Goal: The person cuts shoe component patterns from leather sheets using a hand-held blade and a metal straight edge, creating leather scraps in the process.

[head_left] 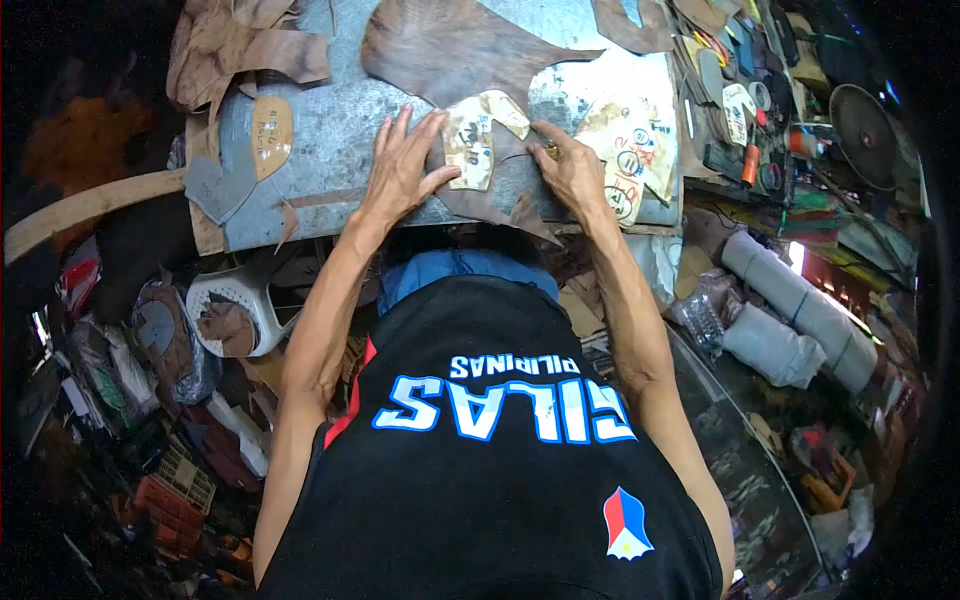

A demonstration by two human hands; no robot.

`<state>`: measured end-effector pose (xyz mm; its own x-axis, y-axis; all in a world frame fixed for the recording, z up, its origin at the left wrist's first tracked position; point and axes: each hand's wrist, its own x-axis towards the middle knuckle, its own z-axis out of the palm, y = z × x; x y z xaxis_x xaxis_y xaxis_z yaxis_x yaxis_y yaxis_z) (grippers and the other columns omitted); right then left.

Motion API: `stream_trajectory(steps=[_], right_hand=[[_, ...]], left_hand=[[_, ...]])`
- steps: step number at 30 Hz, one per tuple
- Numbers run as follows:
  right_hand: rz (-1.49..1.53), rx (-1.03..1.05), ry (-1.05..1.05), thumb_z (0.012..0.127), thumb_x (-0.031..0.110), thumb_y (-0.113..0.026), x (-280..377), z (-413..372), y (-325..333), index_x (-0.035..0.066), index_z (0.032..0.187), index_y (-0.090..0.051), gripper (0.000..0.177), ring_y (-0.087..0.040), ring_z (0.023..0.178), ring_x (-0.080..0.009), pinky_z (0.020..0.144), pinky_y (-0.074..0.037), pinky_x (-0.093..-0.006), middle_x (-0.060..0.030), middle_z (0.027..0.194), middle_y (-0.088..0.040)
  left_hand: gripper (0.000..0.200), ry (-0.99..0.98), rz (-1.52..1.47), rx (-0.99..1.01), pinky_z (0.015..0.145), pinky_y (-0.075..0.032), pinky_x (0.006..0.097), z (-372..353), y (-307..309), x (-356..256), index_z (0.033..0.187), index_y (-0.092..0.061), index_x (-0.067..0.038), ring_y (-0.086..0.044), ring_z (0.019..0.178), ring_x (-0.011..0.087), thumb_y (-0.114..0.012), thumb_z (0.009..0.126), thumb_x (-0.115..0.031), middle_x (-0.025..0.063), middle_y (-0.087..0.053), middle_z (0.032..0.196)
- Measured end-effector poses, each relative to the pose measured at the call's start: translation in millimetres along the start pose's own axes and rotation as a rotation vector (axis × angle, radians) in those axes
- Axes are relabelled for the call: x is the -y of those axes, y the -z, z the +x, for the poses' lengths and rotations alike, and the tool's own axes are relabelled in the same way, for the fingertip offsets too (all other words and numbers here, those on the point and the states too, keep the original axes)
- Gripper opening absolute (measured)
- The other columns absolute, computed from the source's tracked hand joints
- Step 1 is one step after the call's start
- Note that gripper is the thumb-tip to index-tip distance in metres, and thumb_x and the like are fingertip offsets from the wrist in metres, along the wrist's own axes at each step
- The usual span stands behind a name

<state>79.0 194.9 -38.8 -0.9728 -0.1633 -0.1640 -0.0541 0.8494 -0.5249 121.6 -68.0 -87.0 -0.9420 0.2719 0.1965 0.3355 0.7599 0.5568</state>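
A cream paper pattern piece (472, 158) with handwriting lies on brown leather (512, 158) near the front of the metal-topped worktable (330, 130). My left hand (405, 165) rests flat at the pattern's left side, fingers spread, with the thumb on its lower edge. To the right of the pattern, my right hand (572, 170) is closed in a pinch at the leather. A small yellowish bit shows between its fingers, but most of what they hold is hidden. Leather offcuts (525, 212) lie along the table's front edge, below the pattern.
A large brown hide piece (450, 50) spreads across the back. Marked cream patterns (630, 150) lie at right, a tan pattern (271, 135) at left. Tools, including an orange-handled one (750, 165), crowd the right side. A white stool (235, 312) stands below left.
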Motion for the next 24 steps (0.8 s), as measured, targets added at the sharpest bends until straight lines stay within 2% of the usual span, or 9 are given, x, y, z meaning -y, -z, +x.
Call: stream_trajectory(steps=[1,5,14,16,21,22,24], right_hand=[[-0.001,0.058,-0.056,0.087,0.028,-0.065,5.2,-1.3,4.7,0.015,0.119,-0.065,0.034,-0.068,0.09,-0.0352,0.078,-0.054,-0.0433,-0.0165,0.097,-0.071],[0.037,0.028,-0.021,0.087,0.027,-0.066,2.2,-7.4,2.9,0.014,0.119,-0.066,0.034,-0.068,0.091,-0.0345,0.078,-0.054,-0.0424,-0.0162,0.104,-0.07],[0.105,0.092,-0.039,0.088,0.028,-0.066,-0.2,-1.5,7.6,0.014,0.118,-0.067,0.034,-0.069,0.09,-0.0343,0.077,-0.054,-0.041,-0.0163,0.104,-0.07],[0.118,0.105,-0.043,0.088,0.028,-0.066,0.4,-0.3,9.5,0.014,0.118,-0.066,0.034,-0.069,0.09,-0.0346,0.077,-0.054,-0.0411,-0.016,0.106,-0.069],[0.176,0.152,-0.004,0.088,0.026,-0.066,-8.1,2.3,11.4,0.013,0.12,-0.065,0.035,-0.068,0.092,-0.0344,0.078,-0.054,-0.0402,-0.0153,0.111,-0.068],[0.184,0.151,0.005,0.088,0.026,-0.066,-9.5,3.5,11.8,0.013,0.12,-0.065,0.035,-0.068,0.092,-0.0344,0.078,-0.054,-0.0402,-0.0153,0.111,-0.068],[0.147,0.158,0.026,0.087,0.027,-0.068,-10.7,3.4,11.6,0.013,0.121,-0.064,0.037,-0.069,0.077,-0.03,0.07,-0.053,-0.0377,-0.0186,0.094,-0.07]], left_hand=[[0.076,-0.005,0.003,0.014,0.114,-0.02,0.0535,0.2,1.6,-0.1,0.142,-0.041,-0.005,-0.03,0.139,0.04,-0.072,0.082,-0.04,0.0152,-0.049,0.141],[0.077,-0.022,0.013,0.032,0.114,-0.019,0.0543,-0.1,2.6,0.9,0.143,-0.039,-0.005,-0.029,0.14,0.0393,-0.071,0.082,-0.04,0.015,-0.048,0.142],[0.081,-0.001,0.004,0.073,0.115,-0.017,0.0547,-0.4,6.2,-1.6,0.145,-0.037,-0.007,-0.028,0.141,0.0382,-0.073,0.08,-0.041,0.0151,-0.049,0.141],[0.078,-0.001,-0.029,0.049,0.115,-0.019,0.054,-0.6,6.2,-2.8,0.143,-0.041,-0.009,-0.029,0.141,0.037,-0.073,0.08,-0.041,0.0114,-0.049,0.142],[0.071,0.001,-0.003,0.068,0.115,-0.018,0.0542,-0.5,4.7,-3.0,0.138,-0.049,-0.009,-0.029,0.14,0.0364,-0.072,0.08,-0.043,0.0108,-0.048,0.143],[0.067,0.007,0.024,0.11,0.115,-0.018,0.0544,0.3,6.0,-4.1,0.135,-0.052,-0.01,-0.029,0.141,0.0365,-0.07,0.081,-0.045,0.0106,-0.046,0.144],[0.063,0.026,0.073,0.146,0.115,-0.018,0.0546,2.7,10.8,-3.1,0.132,-0.055,-0.011,-0.028,0.141,0.0366,-0.069,0.081,-0.046,0.0104,-0.045,0.146]])
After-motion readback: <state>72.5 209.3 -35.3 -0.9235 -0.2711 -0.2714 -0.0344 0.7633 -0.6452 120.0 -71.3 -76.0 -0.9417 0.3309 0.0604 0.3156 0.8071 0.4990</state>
